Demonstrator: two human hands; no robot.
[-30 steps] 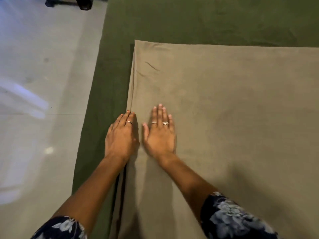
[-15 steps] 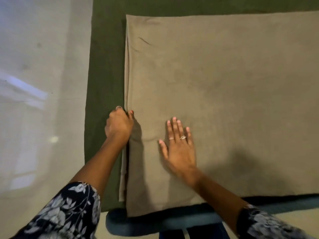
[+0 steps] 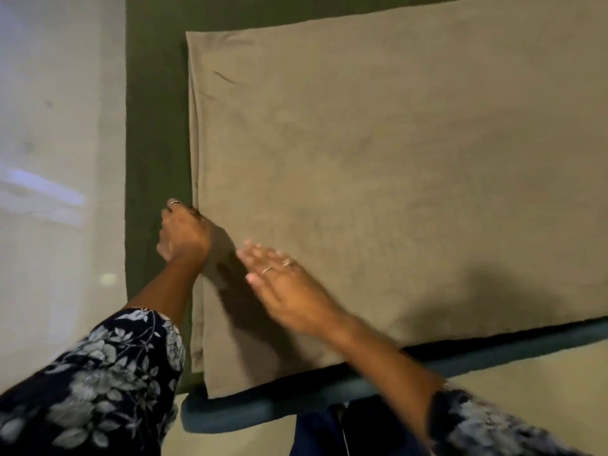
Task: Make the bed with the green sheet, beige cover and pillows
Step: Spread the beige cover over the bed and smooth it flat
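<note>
The beige cover [image 3: 378, 179] lies folded and flat on the green sheet [image 3: 158, 110], which shows as a dark band along the cover's left and top sides. My left hand [image 3: 184, 233] has its fingers curled at the cover's left edge and pinches the fold there. My right hand [image 3: 283, 284] hovers just over the cover to the right of the left hand, fingers straight and blurred with motion. No pillows are in view.
Pale floor [image 3: 59, 159] runs along the left of the bed. A dark teal padded bed frame edge [image 3: 329, 393] crosses the bottom, close to my body. My floral sleeves fill the lower corners.
My right hand has lifted off the cover and swung left toward the left hand. My left hand stays curled at the cover's left edge. The view has tilted down and back.
</note>
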